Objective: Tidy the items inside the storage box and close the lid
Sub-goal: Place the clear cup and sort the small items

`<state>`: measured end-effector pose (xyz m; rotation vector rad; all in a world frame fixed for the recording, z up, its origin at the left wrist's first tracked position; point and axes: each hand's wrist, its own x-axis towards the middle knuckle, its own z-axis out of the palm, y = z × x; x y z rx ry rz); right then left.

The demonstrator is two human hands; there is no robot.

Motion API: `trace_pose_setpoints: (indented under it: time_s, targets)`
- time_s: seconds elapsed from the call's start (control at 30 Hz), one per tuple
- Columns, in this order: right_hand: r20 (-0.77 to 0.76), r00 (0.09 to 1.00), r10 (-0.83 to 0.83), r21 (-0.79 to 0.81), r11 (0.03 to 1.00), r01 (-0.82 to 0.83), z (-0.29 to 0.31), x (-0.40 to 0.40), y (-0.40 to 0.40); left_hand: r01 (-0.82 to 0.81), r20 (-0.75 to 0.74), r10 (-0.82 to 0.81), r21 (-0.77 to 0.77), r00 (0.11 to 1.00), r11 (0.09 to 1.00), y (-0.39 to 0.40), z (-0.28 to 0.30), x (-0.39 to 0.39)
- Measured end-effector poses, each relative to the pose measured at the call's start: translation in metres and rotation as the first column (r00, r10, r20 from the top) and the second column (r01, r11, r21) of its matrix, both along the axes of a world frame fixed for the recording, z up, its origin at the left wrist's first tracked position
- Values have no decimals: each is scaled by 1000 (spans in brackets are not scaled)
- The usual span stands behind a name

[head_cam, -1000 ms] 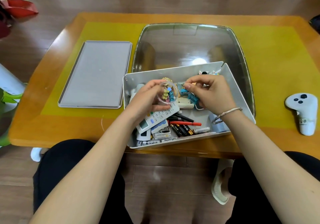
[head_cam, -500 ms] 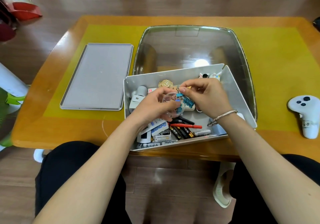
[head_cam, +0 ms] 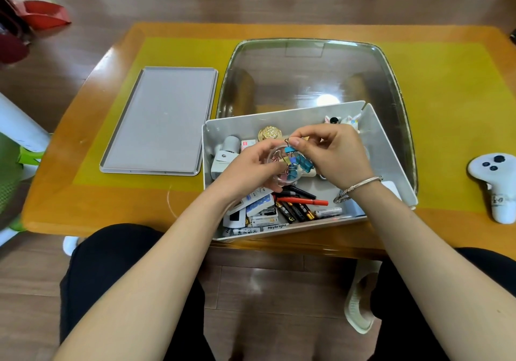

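A grey storage box (head_cam: 388,148) sits open at the table's near edge, cluttered with batteries (head_cam: 293,211), a red pen (head_cam: 304,200), small remotes, a gold round piece (head_cam: 269,133) and small figurines (head_cam: 346,120). Over the box my left hand (head_cam: 245,170) grips a small clear round container (head_cam: 282,165) of coloured binder clips. My right hand (head_cam: 332,153) pinches a blue binder clip (head_cam: 291,148) at the container's top edge. The flat grey lid (head_cam: 162,117) lies on the table to the left of the box.
A large shallow clear tray (head_cam: 307,72) lies behind the box on the yellow mat (head_cam: 452,114). A white handheld controller (head_cam: 495,181) rests at the right. The wooden table edge runs just under the box, with my knees below it.
Both hands have drawn nearer over the middle of the box. The right hand has brought a blue clip up to the clear container, uncovering the gold piece behind.
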<state>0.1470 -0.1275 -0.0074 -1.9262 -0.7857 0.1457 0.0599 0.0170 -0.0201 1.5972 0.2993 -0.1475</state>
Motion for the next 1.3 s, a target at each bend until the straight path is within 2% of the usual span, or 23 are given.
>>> trace_pose_setpoints:
  time_s: [0.17,0.33,0.5,0.6,0.67,0.73,0.87,1.0,1.1,1.3]
  targets:
    - [23,1000,-19,6,1000,19,-2,-2,2,13,7,-13,22,1000,1000,0,2,-1]
    - [148,988,-37,-38,998,43,-3,-1,2,45,-10,-46,-90,999,995,-2,5,-2]
    - [164,973,160,-265,958,-113,0,2,-2,45,-44,-49,-88,998,995,-1,3,-2]
    - [155,960,233,-365,916,-163,2,7,-7,9,-78,-21,-152,997,988,-3,1,-1]
    - [139,966,218,-332,929,-162,3,7,-8,-25,-84,10,-180,996,983,-2,1,-1]
    - [96,986,134,-234,966,-108,4,5,-8,-58,-87,44,-172,995,983,-1,1,0]
    - [-90,996,-24,-31,999,21,11,3,-8,-125,-95,111,-149,989,981,-1,-1,1]
    - [-253,967,-15,102,994,42,18,1,-10,-144,-79,134,-143,988,979,0,-2,0]
    - [-275,961,36,114,993,-4,19,-2,-10,-185,-50,179,-159,983,970,0,-2,2]
    - [-168,983,73,24,997,-70,10,1,-9,-208,-78,195,-218,978,953,1,1,2]
